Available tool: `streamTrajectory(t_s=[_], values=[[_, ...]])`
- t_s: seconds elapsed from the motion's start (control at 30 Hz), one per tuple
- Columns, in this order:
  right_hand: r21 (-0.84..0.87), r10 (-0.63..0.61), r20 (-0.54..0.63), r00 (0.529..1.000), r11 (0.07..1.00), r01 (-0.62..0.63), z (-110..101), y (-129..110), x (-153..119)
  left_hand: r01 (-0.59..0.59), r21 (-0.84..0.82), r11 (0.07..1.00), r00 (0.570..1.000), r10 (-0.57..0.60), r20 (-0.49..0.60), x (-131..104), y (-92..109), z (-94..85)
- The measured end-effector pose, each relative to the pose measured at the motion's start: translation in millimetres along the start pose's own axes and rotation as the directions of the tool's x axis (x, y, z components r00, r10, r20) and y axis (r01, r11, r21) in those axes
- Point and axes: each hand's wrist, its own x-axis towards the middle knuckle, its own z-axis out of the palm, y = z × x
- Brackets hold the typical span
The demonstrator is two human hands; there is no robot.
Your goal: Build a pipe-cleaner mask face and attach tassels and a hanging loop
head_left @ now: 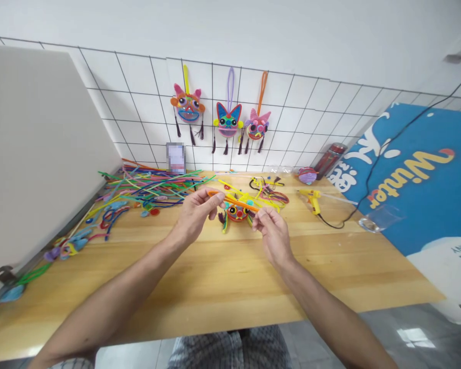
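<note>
An orange pipe cleaner is stretched between my two hands above the table. My left hand pinches its left end between thumb and fingers. Its right end is pinched in my right hand. Just behind the pipe cleaner a colourful mask-like ornament with round eyes and a red nose lies on the wooden table, partly hidden by the orange strand.
Many pipe cleaners lie at the back left, beside a white panel. A yellow glue gun with a black cord, a dark red bottle and a clear container stand right. Three ornaments hang on the wall grid.
</note>
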Motion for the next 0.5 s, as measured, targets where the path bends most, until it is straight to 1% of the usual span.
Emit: streamTrajectory(t_s=[0.17,0.27,0.37,0.5], values=[[-0.020,0.006,0.015,1.000,1.000,-0.005,-6.1,-1.7,8.6,0.029,0.029,0.999,1.000,-0.029,0.001,2.0,-4.2,-7.3],[-0.054,0.008,0.032,0.999,0.999,-0.006,-11.6,-2.6,15.5,0.062,0.080,0.995,0.998,-0.064,0.021,3.8,-3.9,-11.7],[-0.084,0.010,0.056,0.998,0.996,-0.005,-18.3,-3.8,23.0,0.087,0.175,0.981,0.991,-0.103,0.083,6.8,-4.2,-19.8],[-0.149,0.024,0.105,0.994,0.989,-0.008,-27.4,-3.5,32.3,0.096,0.310,0.946,0.968,-0.162,0.193,13.3,-3.9,-34.2]])
